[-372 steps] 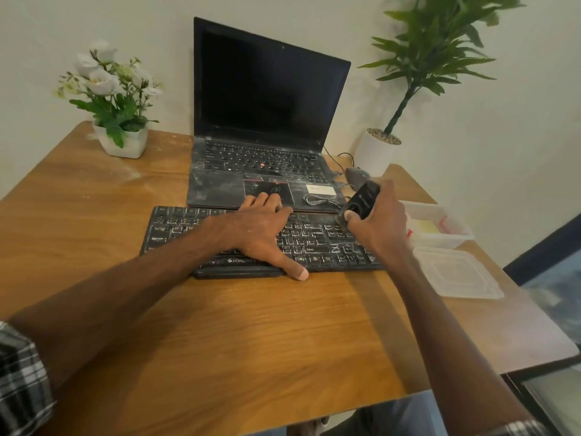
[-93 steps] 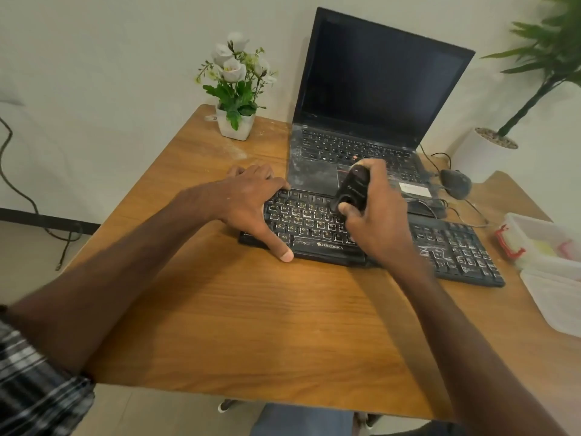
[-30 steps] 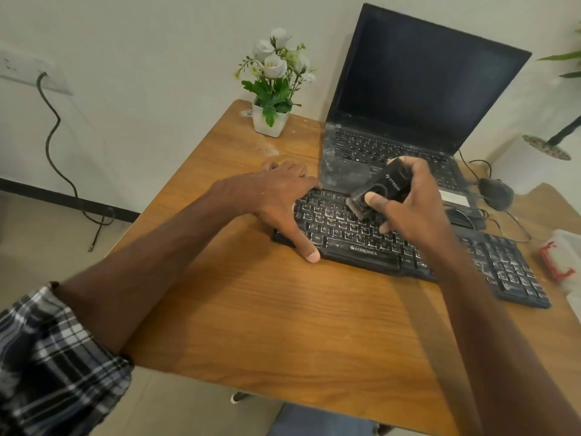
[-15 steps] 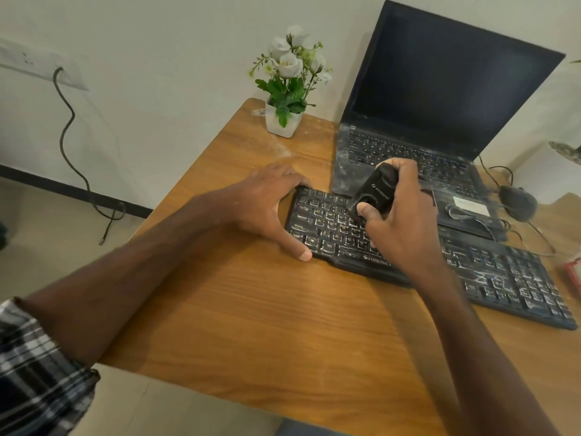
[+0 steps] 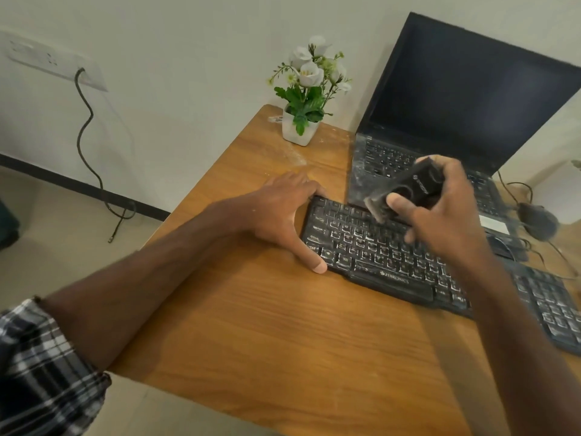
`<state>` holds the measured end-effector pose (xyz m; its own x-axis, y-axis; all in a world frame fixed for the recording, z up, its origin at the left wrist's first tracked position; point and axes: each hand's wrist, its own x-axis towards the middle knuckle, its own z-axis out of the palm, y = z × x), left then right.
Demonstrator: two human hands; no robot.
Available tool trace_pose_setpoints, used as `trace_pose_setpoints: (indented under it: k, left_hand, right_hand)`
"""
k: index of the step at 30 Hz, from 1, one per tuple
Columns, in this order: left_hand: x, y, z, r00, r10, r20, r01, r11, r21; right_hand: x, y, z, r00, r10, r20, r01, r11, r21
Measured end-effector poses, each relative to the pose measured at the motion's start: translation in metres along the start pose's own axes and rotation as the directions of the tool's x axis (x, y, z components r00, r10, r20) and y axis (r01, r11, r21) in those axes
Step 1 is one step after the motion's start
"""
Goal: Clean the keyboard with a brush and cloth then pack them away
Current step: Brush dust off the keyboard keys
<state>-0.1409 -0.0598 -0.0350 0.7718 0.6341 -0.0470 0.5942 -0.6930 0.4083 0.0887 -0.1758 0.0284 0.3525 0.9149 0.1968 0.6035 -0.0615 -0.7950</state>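
keyboard (image 5: pixel 361 247), black and dusty, lies flat across the middle of the surface (image 5: pixel 251 325) and runs toward its right edge. the left hand (image 5: pixel 276 212) is spread wide at the keyboard's left end, thumb on its near side, fingers at its far side. the right hand (image 5: pixel 446 218) holds a black brush (image 5: pixel 408 188) just over the top keys, bristles tipped down; it is blurry, so i cannot tell if they touch. an open laptop (image 5: pixel 471 99) sits behind, and a flower pot (image 5: pixel 297 130) stands by the far left corner.
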Motion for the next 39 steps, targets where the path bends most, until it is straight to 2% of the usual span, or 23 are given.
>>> trace_pose_setpoints:
  k: [5, 9, 11, 13, 15, 17, 18, 21, 24, 27, 30, 32, 33, 35, 36, 37, 39]
  left_hand:
    - [0.001, -0.002, 0.002, 1.0, 0.0, 0.004, 0.0, 1.0, -0.021]
    - [0.002, -0.001, 0.004, 1.0, -0.004, -0.01, 0.003, 0.999, -0.038]
    - [0.002, 0.0, 0.005, 1.0, -0.015, -0.007, 0.015, 0.999, -0.029]
    - [0.001, 0.002, 0.004, 0.999, -0.036, -0.004, 0.036, 0.999, -0.027]
    - [0.0, 0.003, 0.005, 0.999, -0.041, -0.018, 0.04, 0.998, -0.049]
    - [-0.002, 0.004, 0.005, 0.999, -0.026, -0.025, 0.024, 0.995, -0.093]
    - [-0.003, 0.003, 0.004, 1.0, -0.022, -0.021, 0.02, 0.993, -0.117]
    - [-0.003, 0.003, 0.002, 1.0, -0.016, 0.005, 0.017, 0.993, -0.119]
    - [-0.002, -0.003, -0.004, 0.996, -0.023, 0.09, 0.031, 0.995, -0.097]
    - [-0.005, -0.007, -0.009, 0.991, -0.014, 0.131, 0.03, 0.992, -0.121]
    - [-0.005, -0.005, -0.009, 0.993, -0.023, 0.117, 0.041, 0.986, -0.159]
    - [-0.006, -0.006, -0.008, 0.993, -0.04, 0.109, 0.062, 0.975, -0.214]
    - [-0.006, -0.007, -0.008, 0.994, -0.038, 0.099, 0.061, 0.969, -0.24]
    - [-0.007, -0.009, -0.007, 0.997, -0.028, 0.075, 0.047, 0.962, -0.268]
    - [-0.007, -0.01, -0.007, 0.997, -0.024, 0.073, 0.043, 0.96, -0.278]
    - [-0.006, -0.011, -0.007, 0.997, -0.015, 0.073, 0.035, 0.957, -0.287]
    - [-0.005, -0.014, -0.004, 0.998, -0.005, 0.065, 0.024, 0.954, -0.298]
  right_hand:
    - [-0.011, 0.007, 0.009, 0.997, -0.033, 0.069, 0.042, 0.99, -0.134]
    - [-0.014, -0.008, 0.045, 0.977, -0.201, 0.066, 0.212, 0.926, -0.311]
    - [-0.014, -0.013, 0.061, 0.962, -0.265, 0.071, 0.273, 0.906, -0.325]
    - [-0.012, -0.015, 0.07, 0.97, -0.227, 0.084, 0.24, 0.951, -0.195]
    - [-0.004, -0.015, 0.068, 0.993, -0.044, 0.113, 0.028, 0.99, 0.139]
    - [0.005, -0.012, 0.054, 0.987, 0.1, 0.129, -0.142, 0.915, 0.378]
    - [0.008, -0.009, 0.045, 0.987, 0.115, 0.109, -0.148, 0.91, 0.388]
    - [0.009, -0.001, 0.022, 0.998, 0.031, 0.061, -0.043, 0.98, 0.196]
    - [0.005, 0.001, 0.018, 0.993, -0.044, 0.109, 0.048, 0.998, -0.028]
    - [-0.003, -0.007, 0.04, 0.984, -0.114, 0.135, 0.136, 0.977, -0.165]
    - [-0.01, -0.019, 0.068, 0.955, -0.261, 0.139, 0.293, 0.892, -0.343]
    - [-0.008, -0.021, 0.078, 0.943, -0.295, 0.152, 0.33, 0.888, -0.32]
    - [-0.005, -0.022, 0.078, 0.95, -0.267, 0.165, 0.3, 0.924, -0.235]
    - [0.002, -0.025, 0.07, 0.971, -0.148, 0.188, 0.143, 0.989, 0.04]
    - [0.005, -0.026, 0.062, 0.978, -0.107, 0.181, 0.087, 0.989, 0.118]
    - [0.008, -0.026, 0.053, 0.982, -0.096, 0.16, 0.078, 0.99, 0.116]
    - [0.012, -0.025, 0.046, 0.981, -0.136, 0.135, 0.137, 0.991, 0.008]
